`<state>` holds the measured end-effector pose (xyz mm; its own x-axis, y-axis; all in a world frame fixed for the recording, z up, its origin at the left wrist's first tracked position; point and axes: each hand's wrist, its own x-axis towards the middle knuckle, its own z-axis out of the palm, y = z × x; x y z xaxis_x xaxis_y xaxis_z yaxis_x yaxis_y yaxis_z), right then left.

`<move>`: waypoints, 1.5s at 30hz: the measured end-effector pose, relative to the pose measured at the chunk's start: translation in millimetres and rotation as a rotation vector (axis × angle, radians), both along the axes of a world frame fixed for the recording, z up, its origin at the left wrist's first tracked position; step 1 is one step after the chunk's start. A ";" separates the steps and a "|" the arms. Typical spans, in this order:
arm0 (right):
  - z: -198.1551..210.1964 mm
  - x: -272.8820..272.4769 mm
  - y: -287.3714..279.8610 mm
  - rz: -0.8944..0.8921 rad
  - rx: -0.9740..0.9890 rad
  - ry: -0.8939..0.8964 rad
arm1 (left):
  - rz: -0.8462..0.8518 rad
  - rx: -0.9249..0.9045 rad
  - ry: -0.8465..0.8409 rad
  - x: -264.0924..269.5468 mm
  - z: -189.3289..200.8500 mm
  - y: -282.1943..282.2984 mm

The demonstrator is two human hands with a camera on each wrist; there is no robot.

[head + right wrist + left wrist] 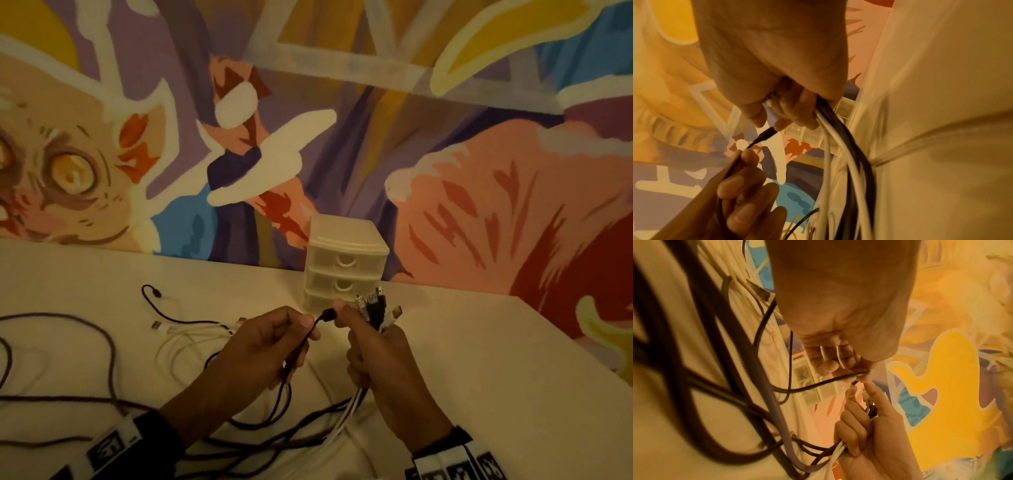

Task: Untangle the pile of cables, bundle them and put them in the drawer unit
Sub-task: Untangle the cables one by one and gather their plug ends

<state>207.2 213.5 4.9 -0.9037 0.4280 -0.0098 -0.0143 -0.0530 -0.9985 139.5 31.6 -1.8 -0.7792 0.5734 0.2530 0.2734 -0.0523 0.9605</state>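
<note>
Both wrists sit lowest in the head view, each wearing a black band with white marker tags. Above them the right hand [376, 356] has its grip clenched round a bundle of cables [373, 308], white and black, whose plug ends fan out above the fist while the tails hang down from under the hand toward the counter [479, 359]. Its thumb and forefinger also pinch the plug of a black cable [327, 314]. The left hand [260, 353], just beside it, grasps that same black cable a little below the plug, between thumb and fingertips, and the cord runs down through the palm. In the right wrist view the plug [766, 134] meets the right fingertips, with the white and black strands dropping past on the right.

Loose cables [102, 342] lie spread over the left part of the counter: long dark loops, a thin black lead with a small plug, and a few white ones tangled near the left hand.

Behind the hands stands the drawer unit [346, 263], translucent plastic, three drawers all closed, set against a brightly painted mural wall [479, 188].
</note>
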 end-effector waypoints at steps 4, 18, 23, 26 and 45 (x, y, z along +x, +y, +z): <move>3.2 0.8 -1.2 -0.005 0.139 -0.068 | -0.067 -0.030 0.054 1.7 -0.9 0.2; 6.3 5.3 -4.4 0.090 0.043 0.096 | -0.145 -0.192 0.194 8.3 0.2 -4.0; 12.9 5.0 -4.4 0.008 -0.114 0.177 | -0.145 -0.302 0.256 7.6 -7.2 -4.8; 16.9 4.6 2.1 -0.081 -0.071 0.240 | -0.063 -0.325 0.299 4.1 -8.5 -5.9; 43.5 26.6 33.7 -0.153 0.186 0.125 | 0.120 -0.247 0.428 -6.5 16.1 -15.3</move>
<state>233.8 247.1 48.5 -0.8174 0.5439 0.1899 -0.1321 0.1439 -0.9807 133.0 16.3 14.4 -0.6994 0.5692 0.4322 0.6354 0.2185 0.7406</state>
